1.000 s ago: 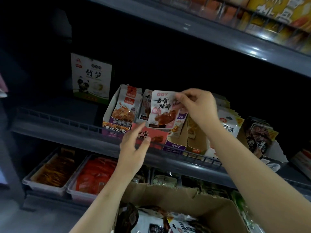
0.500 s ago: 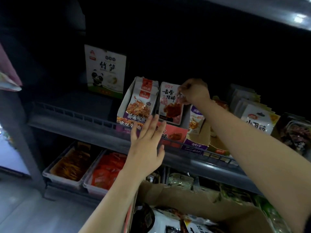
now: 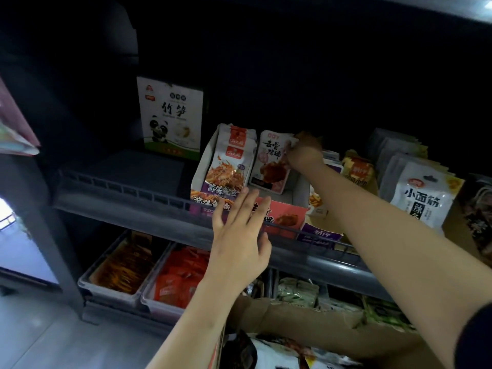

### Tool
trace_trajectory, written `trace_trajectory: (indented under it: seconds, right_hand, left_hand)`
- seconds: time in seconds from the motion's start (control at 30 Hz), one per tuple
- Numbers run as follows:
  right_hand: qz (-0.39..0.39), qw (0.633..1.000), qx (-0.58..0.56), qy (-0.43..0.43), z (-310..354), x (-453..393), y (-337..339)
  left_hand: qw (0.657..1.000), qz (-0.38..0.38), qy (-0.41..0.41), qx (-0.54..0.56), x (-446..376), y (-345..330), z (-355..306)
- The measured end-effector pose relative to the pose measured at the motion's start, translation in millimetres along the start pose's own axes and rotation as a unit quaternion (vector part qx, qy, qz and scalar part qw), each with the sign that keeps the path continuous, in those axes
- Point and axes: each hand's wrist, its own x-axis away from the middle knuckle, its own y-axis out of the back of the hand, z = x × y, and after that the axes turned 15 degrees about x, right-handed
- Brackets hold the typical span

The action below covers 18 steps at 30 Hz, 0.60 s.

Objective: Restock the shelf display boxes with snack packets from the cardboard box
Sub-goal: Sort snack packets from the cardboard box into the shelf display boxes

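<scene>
My right hand (image 3: 303,153) pinches the top right corner of a white and pink snack packet (image 3: 270,163) that stands upright inside the pink display box (image 3: 287,214) on the shelf. My left hand (image 3: 239,241) is held flat with fingers straight, its fingertips in front of the pink box's front wall; contact cannot be told. Beside it on the left stands a purple display box (image 3: 207,198) with squid packets. The cardboard box (image 3: 306,331) with more packets sits at the bottom, below my arms.
A white panda box (image 3: 170,118) stands at the back left of the shelf. White gluten packets (image 3: 420,195) and other display boxes fill the right. A metal rail (image 3: 119,187) runs along the shelf front. Two plastic bins (image 3: 149,272) sit on the lower shelf.
My right hand has carried the packet back and down into the pink display box. My left hand lifted off the box front and spread flat. The camera view shifted down and right.
</scene>
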Motion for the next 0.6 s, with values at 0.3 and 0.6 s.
trace_trajectory:
  seconds: [0.3,0.6]
  right_hand:
    - [-0.065,0.995,-0.034,0.063,-6,5,-12]
    - [-0.089,0.967,-0.219,0.097,-20,95,18]
  left_hand:
    - [1.0,0.01,0.006,-0.016,-1,-2,2]
    - [0.999,0.026,0.016,-0.041,1,2,-5]
